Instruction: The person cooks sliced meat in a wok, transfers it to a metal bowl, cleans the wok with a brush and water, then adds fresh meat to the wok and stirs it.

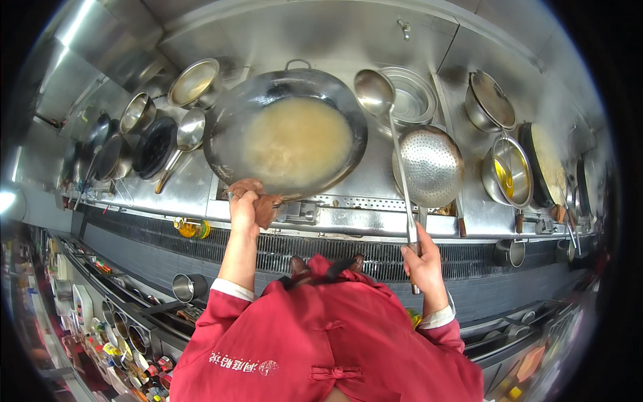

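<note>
A large black wok [221, 135] stands before me, holding cloudy yellowish liquid [296, 140] that steams. At the wok's near rim my left hand [244, 208] grips a brown cloth [267, 208] bunched against the edge; the handle beneath it is hidden. My right hand [423, 256] holds the handle of a long metal ladle [374, 92], its bowl raised beside the wok's right side. Behind the ladle's shaft lies a round perforated strainer [432, 163]. Beyond that sits a round metal pot [409, 95], partly covered by the ladle.
Metal bowls [195, 83], a dark pan [154, 147] and another ladle [191, 129] crowd the left counter. On the right are a lidded pot [490, 100], a bowl with yellow oil [507, 173] and another wok [545, 161]. A floor grate [311, 251] runs below the stove edge.
</note>
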A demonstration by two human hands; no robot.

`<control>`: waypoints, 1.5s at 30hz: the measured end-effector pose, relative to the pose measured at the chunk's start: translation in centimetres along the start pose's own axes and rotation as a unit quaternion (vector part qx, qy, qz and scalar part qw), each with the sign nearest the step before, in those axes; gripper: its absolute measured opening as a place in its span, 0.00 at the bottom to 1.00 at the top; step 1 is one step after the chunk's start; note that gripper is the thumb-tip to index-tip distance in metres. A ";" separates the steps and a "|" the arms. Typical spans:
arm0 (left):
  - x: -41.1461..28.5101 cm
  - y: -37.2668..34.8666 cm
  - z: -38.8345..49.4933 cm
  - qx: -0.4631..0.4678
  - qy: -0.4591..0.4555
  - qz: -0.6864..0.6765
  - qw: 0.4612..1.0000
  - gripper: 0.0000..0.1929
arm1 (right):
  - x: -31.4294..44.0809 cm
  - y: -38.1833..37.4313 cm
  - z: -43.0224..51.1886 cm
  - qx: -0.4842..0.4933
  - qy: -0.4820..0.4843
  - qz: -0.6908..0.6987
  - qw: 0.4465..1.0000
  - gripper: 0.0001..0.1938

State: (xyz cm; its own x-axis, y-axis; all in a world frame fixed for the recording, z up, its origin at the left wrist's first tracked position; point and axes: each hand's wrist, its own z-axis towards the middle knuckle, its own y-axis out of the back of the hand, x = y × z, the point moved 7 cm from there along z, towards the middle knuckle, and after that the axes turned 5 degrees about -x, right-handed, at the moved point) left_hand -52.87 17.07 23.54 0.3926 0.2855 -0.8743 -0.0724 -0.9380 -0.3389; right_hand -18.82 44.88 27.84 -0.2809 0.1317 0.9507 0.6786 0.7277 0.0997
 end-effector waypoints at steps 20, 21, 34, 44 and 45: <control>-1.2 1.8 -3.1 -0.031 -0.035 0.062 0.997 0.23 | 0.2 -1.8 2.0 0.092 0.011 -0.026 0.995 0.34; -1.3 1.6 -3.1 -0.033 -0.036 0.065 0.997 0.23 | 0.2 -1.8 1.9 0.095 0.012 -0.014 0.995 0.34; -2.7 -0.3 -2.9 -0.026 -0.084 0.104 0.991 0.17 | 0.4 -3.2 1.5 0.119 0.035 -0.108 0.986 0.33; -4.8 -2.8 -3.2 -0.012 -0.119 0.149 0.982 0.16 | 0.2 -3.8 0.8 0.146 0.053 -0.152 0.976 0.33; -4.8 -2.6 -3.2 -0.041 -0.105 0.157 0.981 0.16 | 0.4 -3.8 0.8 0.140 0.070 -0.150 0.976 0.33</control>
State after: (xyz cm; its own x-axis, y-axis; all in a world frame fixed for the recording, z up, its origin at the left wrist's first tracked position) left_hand -51.62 17.51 29.69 0.1638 0.0071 -0.9865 -0.0824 -0.9964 -0.0208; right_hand -22.02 42.69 27.58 -0.3294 -0.1940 0.9241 0.3630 0.8775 0.3136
